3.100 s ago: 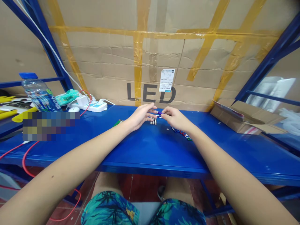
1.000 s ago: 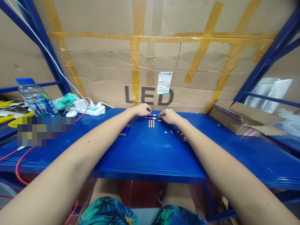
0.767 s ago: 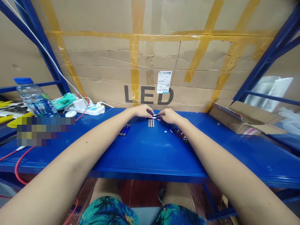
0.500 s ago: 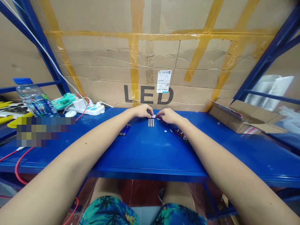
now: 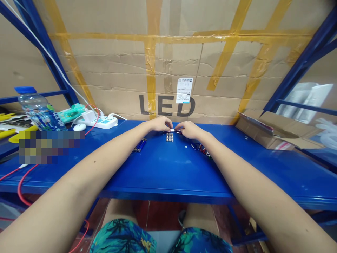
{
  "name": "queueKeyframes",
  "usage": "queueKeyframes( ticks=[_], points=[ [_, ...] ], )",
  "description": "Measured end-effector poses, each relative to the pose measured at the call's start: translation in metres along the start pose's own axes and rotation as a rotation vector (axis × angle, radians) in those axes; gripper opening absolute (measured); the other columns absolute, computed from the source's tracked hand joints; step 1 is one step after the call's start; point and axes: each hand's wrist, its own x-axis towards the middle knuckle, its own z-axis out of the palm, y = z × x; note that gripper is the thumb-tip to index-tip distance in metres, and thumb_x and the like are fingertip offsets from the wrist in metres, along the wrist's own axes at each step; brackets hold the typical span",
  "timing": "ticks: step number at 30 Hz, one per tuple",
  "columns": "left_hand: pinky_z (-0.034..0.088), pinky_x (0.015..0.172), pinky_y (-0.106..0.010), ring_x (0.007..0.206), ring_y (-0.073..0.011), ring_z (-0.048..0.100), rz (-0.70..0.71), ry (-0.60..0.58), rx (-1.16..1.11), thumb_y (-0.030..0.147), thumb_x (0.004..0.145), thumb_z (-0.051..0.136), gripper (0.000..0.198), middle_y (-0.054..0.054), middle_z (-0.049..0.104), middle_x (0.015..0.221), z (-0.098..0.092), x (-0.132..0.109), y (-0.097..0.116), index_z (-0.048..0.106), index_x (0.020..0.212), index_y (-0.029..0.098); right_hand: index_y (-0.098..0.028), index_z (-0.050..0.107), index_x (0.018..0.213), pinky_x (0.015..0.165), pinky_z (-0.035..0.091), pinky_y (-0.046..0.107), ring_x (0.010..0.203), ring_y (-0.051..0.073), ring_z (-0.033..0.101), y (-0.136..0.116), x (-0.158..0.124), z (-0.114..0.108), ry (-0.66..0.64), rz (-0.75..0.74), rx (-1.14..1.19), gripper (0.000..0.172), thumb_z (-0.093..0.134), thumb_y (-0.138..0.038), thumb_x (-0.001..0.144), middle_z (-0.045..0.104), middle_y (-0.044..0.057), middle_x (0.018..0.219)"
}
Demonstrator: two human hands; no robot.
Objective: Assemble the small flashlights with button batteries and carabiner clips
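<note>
My left hand (image 5: 160,123) and my right hand (image 5: 188,129) meet at the far middle of the blue shelf (image 5: 168,168), fingers pinched together on a small purple and silver cylinder (image 5: 173,130) held between them. Just in front of the hands lies a block of small silver button cells (image 5: 170,137). Two blue pen-like tubes (image 5: 140,145) lie to the left of it. A pile of coloured clips (image 5: 201,149) lies under my right wrist.
A water bottle (image 5: 39,109), a white power strip (image 5: 98,121) with plugs and a red cable (image 5: 25,175) are at the left. An open cardboard box (image 5: 276,133) sits at the right. A taped cardboard wall marked LED (image 5: 168,70) closes the back.
My hands have lowered from above the button cells to the shelf surface and drawn closer together on the small cylinder. The two blue tubes now lie uncovered at the left.
</note>
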Motion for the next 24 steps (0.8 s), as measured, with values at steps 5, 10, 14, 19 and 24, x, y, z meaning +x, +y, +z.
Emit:
queueKeyframes(
  ticks=[5,10,14,19,24],
  points=[
    [0.047,0.078,-0.028,0.092,-0.0186,0.064,0.005,-0.008,0.004,0.022,0.079,0.066,0.031,-0.006,0.073,0.108,0.0007,0.0008,-0.0004,0.073,0.108,0.018,-0.02,0.075,0.113,0.089,0.048,0.027,0.103,0.022,0.068,0.0,-0.0002,-0.0002,0.008,0.0,0.016,0.047,0.047,0.0,0.08,0.075,0.007,0.115],
    [0.047,0.076,-0.027,0.084,-0.0166,0.063,0.002,-0.025,-0.025,0.019,0.079,0.064,0.031,-0.006,0.073,0.104,0.0005,0.0011,-0.0014,0.073,0.108,0.017,-0.02,0.074,0.113,0.09,0.048,0.028,0.105,0.022,0.067,-0.0011,-0.0023,-0.0016,0.012,0.013,0.014,0.044,0.047,-0.004,0.083,0.074,0.007,0.117],
    [0.047,0.079,-0.028,0.092,-0.0184,0.063,0.022,-0.008,-0.01,0.021,0.079,0.064,0.03,-0.007,0.073,0.107,0.001,0.002,-0.0042,0.073,0.108,0.017,-0.02,0.074,0.114,0.091,0.048,0.029,0.105,0.023,0.067,-0.001,-0.0025,-0.0025,0.019,0.028,0.012,0.044,0.048,-0.003,0.083,0.074,0.008,0.117],
    [0.046,0.086,-0.03,0.099,-0.0204,0.063,0.005,-0.01,0.002,0.027,0.081,0.064,0.032,-0.007,0.072,0.113,0.0012,0.0025,-0.0066,0.072,0.111,0.018,-0.02,0.073,0.117,0.093,0.048,0.032,0.108,0.025,0.066,0.0006,-0.0017,-0.0022,0.035,0.039,0.009,0.044,0.049,-0.004,0.084,0.072,0.009,0.12],
    [0.046,0.085,-0.029,0.099,-0.0201,0.063,-0.006,-0.008,0.004,0.027,0.083,0.061,0.033,-0.008,0.072,0.113,0.0002,0.0015,-0.0041,0.071,0.113,0.017,-0.018,0.072,0.12,0.095,0.048,0.032,0.111,0.024,0.066,0.001,-0.0021,-0.0014,0.037,0.05,0.02,0.044,0.048,-0.005,0.086,0.071,0.011,0.124]
  ],
)
